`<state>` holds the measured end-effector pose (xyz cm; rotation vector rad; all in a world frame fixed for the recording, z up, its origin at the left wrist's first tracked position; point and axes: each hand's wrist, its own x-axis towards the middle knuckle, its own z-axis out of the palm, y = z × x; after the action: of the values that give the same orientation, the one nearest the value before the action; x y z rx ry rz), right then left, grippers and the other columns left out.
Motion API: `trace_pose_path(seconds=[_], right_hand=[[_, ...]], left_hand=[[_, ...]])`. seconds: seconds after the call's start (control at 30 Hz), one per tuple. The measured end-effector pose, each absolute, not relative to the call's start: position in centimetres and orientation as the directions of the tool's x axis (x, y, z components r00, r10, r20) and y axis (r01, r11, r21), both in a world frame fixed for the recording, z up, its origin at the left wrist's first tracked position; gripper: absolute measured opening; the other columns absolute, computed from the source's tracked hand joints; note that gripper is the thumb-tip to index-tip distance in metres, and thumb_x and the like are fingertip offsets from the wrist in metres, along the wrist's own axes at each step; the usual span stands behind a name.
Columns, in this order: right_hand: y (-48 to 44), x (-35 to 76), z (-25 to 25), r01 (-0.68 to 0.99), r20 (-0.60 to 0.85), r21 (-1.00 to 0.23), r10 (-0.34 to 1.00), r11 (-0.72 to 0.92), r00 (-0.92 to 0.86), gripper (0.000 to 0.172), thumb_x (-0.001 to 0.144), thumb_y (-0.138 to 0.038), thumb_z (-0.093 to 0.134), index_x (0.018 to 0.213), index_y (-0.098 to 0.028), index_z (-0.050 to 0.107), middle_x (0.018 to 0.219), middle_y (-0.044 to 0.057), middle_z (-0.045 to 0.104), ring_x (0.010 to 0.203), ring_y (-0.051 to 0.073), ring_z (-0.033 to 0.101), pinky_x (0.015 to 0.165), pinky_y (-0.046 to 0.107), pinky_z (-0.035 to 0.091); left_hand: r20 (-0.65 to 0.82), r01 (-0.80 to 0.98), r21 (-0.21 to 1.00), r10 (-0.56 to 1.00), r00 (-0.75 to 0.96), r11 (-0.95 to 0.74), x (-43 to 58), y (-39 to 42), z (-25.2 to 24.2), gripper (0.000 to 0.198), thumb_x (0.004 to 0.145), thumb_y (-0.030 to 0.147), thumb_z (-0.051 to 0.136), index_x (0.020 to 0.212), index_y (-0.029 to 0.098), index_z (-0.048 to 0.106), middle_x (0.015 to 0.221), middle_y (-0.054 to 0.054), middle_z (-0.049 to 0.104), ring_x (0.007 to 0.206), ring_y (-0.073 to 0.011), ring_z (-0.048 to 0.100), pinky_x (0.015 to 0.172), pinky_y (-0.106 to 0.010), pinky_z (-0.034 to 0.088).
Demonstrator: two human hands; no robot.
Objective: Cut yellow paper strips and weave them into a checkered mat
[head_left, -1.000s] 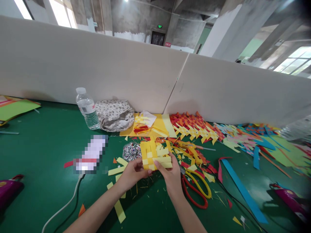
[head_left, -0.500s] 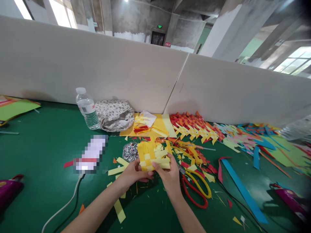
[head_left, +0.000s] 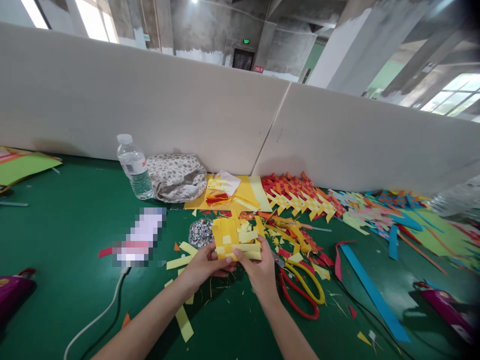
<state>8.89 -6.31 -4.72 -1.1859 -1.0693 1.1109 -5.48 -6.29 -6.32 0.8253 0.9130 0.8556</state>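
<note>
Head view: both hands were up front over the green table [head_left: 86,220], holding a woven yellow paper piece [head_left: 225,231] btwn them, approx. mid-frame, just above the scraps. L hand [head_left: 200,267] had its fingers curled narrow at the piece's lower L corner, thumb along the bottom edge; fingertips behind the paper were hidden, so can't tell their exact spread. R hand [head_left: 259,265] pinched the R side, thumb flat on a pale strip of the weave, other fingers round the R edge. Some strip ends stuck out loose on the R. Just beside L hand: a clear bag of googly eyes [head_left: 201,233] & pale yellow strips [head_left: 183,322]. Nr R hand: scissors [head_left: 300,285] w/ red & yellow handles, plus a yellow glue gun [head_left: 298,236] lying amid cut bits. Behind, yellow sheets [head_left: 245,192], then a row of woven paper fish [head_left: 300,200], red-orange & yellow, along the white partition [head_left: 168,100]. Further L: floral cloth pouch [head_left: 178,177], water bottle [head_left: 135,170] upright next to it, & a phone [head_left: 140,232], pixelated, w/ white cable [head_left: 112,300] plugged in. Far R: long blue strip [head_left: 375,295], lying diagonally.
</note>
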Motion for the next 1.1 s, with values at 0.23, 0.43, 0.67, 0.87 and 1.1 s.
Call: trace_pose_path(seconds=[0.23, 0.43, 0.67, 0.87, 1.1], right_hand=[[-6.4, 8.5, -4.1, -0.07, 0.018, -0.997, 0.986, 0.03, 0.167, 0.049, 0.059, -0.027, 0.072, 0.1, -0.021, 0.046, 0.089, 0.005, 0.064, 0.08, 0.025, 0.064, 0.068, 0.035, 0.055], [-6.4, 8.9, -4.4, -0.032, -0.011, -0.999, 0.995, -0.008, 0.101, 0.052, 0.058, -0.026, 0.072, 0.103, -0.021, 0.044, 0.093, 0.006, 0.063, 0.082, 0.026, 0.063, 0.069, 0.037, 0.054], [-6.4, 8.7, -4.5, -0.071, -0.061, -0.996, 0.998, -0.059, 0.02, 0.054, 0.057, -0.028, 0.073, 0.103, -0.021, 0.044, 0.093, 0.006, 0.063, 0.084, 0.026, 0.063, 0.071, 0.037, 0.053], [-6.5, 8.7, -3.6, -0.092, -0.086, -0.993, 0.994, -0.079, 0.069, 0.051, 0.06, -0.035, 0.07, 0.103, -0.021, 0.046, 0.085, 0.004, 0.065, 0.075, 0.023, 0.063, 0.065, 0.034, 0.053], [-6.7, 8.6, -3.1, -0.099, -0.055, -0.994, 0.986, -0.039, 0.156, 0.057, 0.058, -0.038, 0.071, 0.105, -0.021, 0.044, 0.077, 0.002, 0.066, 0.068, 0.023, 0.064, 0.063, 0.036, 0.052]], left_hand=[[-0.24, -0.277, 0.899, 0.911, 0.336, 0.34, -5.3, -6.2, -6.2, 0.046, 0.06, 0.03, 0.073, 0.101, 0.016, 0.057, 0.091, -0.008, 0.069, 0.078, -0.0196, 0.065, 0.06, -0.023, 0.049], [-0.214, -0.375, 0.892, 0.967, 0.141, 0.252, -5.5, -5.9, -5.0, 0.039, 0.059, 0.032, 0.073, 0.093, 0.017, 0.064, 0.101, -0.007, 0.067, 0.091, -0.0217, 0.061, 0.07, -0.025, 0.049], [-0.313, -0.41, 0.859, 0.948, 0.051, 0.306, -6.1, -5.7, -5.0, 0.039, 0.058, 0.039, 0.073, 0.088, 0.015, 0.065, 0.084, -0.007, 0.07, 0.068, -0.0169, 0.064, 0.057, -0.022, 0.048], [-0.307, -0.352, 0.884, 0.95, 0.061, 0.308, -5.6, -6.0, -5.0, 0.039, 0.056, 0.038, 0.074, 0.086, 0.015, 0.066, 0.078, -0.005, 0.07, 0.06, -0.0135, 0.061, 0.05, -0.019, 0.044], [-0.299, -0.357, 0.883, 0.952, 0.07, 0.303, -5.3, -6.1, -5.4, 0.033, 0.055, 0.036, 0.075, 0.079, 0.016, 0.065, 0.073, -0.002, 0.069, 0.061, -0.0133, 0.061, 0.053, -0.02, 0.046]])
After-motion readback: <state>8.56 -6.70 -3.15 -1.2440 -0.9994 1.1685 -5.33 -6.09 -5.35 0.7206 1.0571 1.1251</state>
